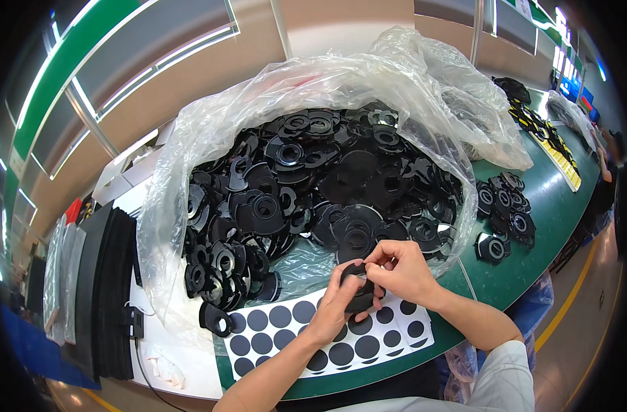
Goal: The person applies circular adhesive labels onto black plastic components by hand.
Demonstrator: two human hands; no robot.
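I see my left hand (pixel 335 302) closed around a black plastic part (pixel 360 288) above the white sheet of black round stickers (pixel 327 336); my right hand (pixel 396 269) pinches its top edge.

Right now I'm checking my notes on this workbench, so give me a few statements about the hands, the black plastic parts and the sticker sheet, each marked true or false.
1. Both hands hold one black plastic part over the white sheet of black round stickers. True.
2. The clear plastic bag holds red parts. False: its disc-shaped parts are black.
3. The left hand is empty on the green table. False: it grips the part.
4. The right hand pinches the part's top. True.
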